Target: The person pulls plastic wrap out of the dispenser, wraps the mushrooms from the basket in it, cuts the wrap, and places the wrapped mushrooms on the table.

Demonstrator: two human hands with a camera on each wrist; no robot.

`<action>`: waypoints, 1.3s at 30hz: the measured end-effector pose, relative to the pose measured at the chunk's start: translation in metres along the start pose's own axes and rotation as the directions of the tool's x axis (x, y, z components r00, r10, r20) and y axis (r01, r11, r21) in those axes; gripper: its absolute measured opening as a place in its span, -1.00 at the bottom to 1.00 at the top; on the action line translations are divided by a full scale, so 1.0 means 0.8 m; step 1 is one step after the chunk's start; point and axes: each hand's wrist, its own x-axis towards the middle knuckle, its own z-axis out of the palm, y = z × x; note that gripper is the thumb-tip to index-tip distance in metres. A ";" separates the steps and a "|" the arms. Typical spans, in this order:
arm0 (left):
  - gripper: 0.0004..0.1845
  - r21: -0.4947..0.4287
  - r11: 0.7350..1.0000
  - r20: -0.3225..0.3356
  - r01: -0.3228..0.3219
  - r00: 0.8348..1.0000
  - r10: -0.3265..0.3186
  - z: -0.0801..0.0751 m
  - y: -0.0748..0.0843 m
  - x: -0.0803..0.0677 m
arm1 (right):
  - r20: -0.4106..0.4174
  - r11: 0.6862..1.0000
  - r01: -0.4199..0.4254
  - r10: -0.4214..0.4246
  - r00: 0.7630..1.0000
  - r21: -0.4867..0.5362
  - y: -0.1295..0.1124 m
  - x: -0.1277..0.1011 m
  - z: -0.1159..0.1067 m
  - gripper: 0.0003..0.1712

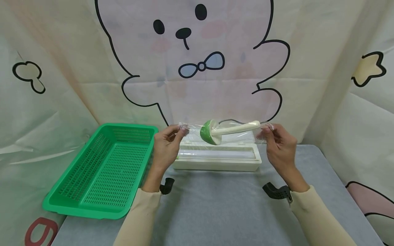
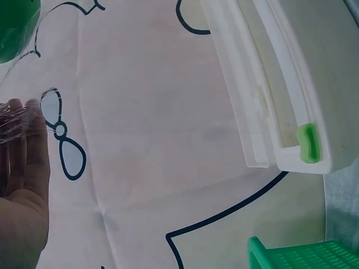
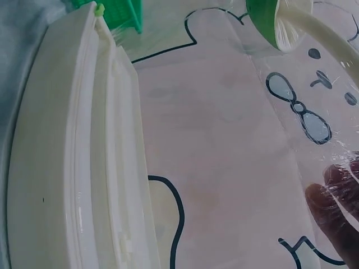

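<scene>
A tool with a green dome-shaped head and a long white handle [image 1: 237, 129] hangs above the white box, wrapped in clear cling film [image 1: 194, 129]. My left hand [image 1: 166, 145] pinches the bunched film beyond the green head. At the handle's end, my right hand [image 1: 281, 147] pinches the other gathered end. The film is stretched between both hands. In the right wrist view the green head [image 3: 262, 21] shows a pale inner face where the handle meets it. Fingers of my left hand [image 2: 25, 179] appear at the left wrist view's edge, with film across the tips.
Below the wrapped tool, a white cling film dispenser [image 1: 217, 165] stands with its lid raised and a roll inside. It has a green slider [image 2: 308, 143] at one end. A green perforated basket [image 1: 132, 205] sits left on the grey tablecloth [image 1: 215, 208]. A printed curtain hangs behind.
</scene>
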 end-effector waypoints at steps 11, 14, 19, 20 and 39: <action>-0.88 0.023 0.994 0.021 0.103 0.994 -0.104 -0.007 -0.001 -0.026 | 0.062 0.999 -0.042 0.042 0.997 0.007 0.001 -0.027 -0.008 -0.89; -0.84 0.048 0.983 0.022 0.179 0.983 -0.181 -0.008 -0.001 -0.038 | 0.092 0.995 -0.100 0.101 0.991 -0.015 -0.002 -0.039 -0.010 -0.86; -0.87 0.053 0.954 0.036 0.295 0.954 -0.297 -0.009 -0.001 -0.057 | 0.144 0.963 -0.263 0.269 0.952 -0.059 -0.009 -0.061 -0.012 -0.86; -0.88 0.053 0.944 0.041 0.326 0.944 -0.328 -0.008 -0.002 -0.060 | 0.157 0.952 -0.300 0.307 0.939 -0.067 -0.009 -0.066 -0.013 -0.87; -0.80 0.450 0.701 -0.030 0.553 0.794 -0.607 0.006 -0.052 -0.126 | 0.118 0.744 -0.497 0.599 0.792 -0.446 0.018 -0.157 0.002 -0.83</action>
